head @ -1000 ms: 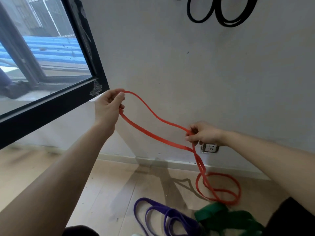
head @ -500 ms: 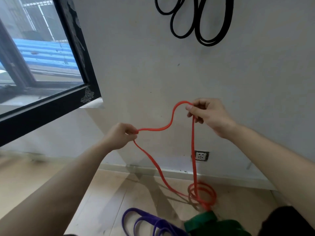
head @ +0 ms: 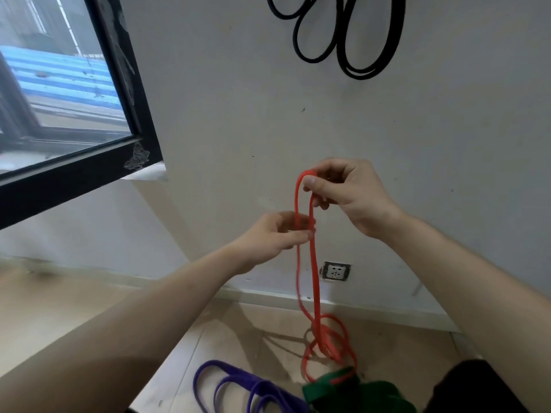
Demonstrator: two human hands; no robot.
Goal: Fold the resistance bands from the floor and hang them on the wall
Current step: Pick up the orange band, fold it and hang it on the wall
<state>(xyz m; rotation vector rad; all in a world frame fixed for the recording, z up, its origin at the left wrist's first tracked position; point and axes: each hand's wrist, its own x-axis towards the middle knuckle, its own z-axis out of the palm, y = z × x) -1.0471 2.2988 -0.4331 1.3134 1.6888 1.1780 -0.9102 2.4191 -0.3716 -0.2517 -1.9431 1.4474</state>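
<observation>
At the bottom of the frame, closest to me, a flat purple rubber resistance band [head: 253,389] lies in several loops on the pale wooden floor [head: 89,308]. Just right of it sits a wide dark green resistance band [head: 357,394] in a crumpled heap. In the lower right corner there is a patch of my black clothing [head: 477,389].

The thin red-orange resistance band [head: 315,278] has its lower end coiled on the floor, touching the top of the green heap. From there two strands rise side by side to my hands at the centre of the frame. My left hand [head: 277,234] is the lower one. Its thumb and fingers close on both strands, though the fingertips are blurred. My right hand [head: 348,195] is just above it, pinching the folded top of the loop between thumb and forefinger, the other fingers curled beneath.

Behind the strands, low on the white wall [head: 238,99], is a white wall socket [head: 335,271]. A black-framed window [head: 131,114] fills the upper left. At the top of the frame, right of centre, thin black resistance bands [head: 346,34] hang in loops on the wall.
</observation>
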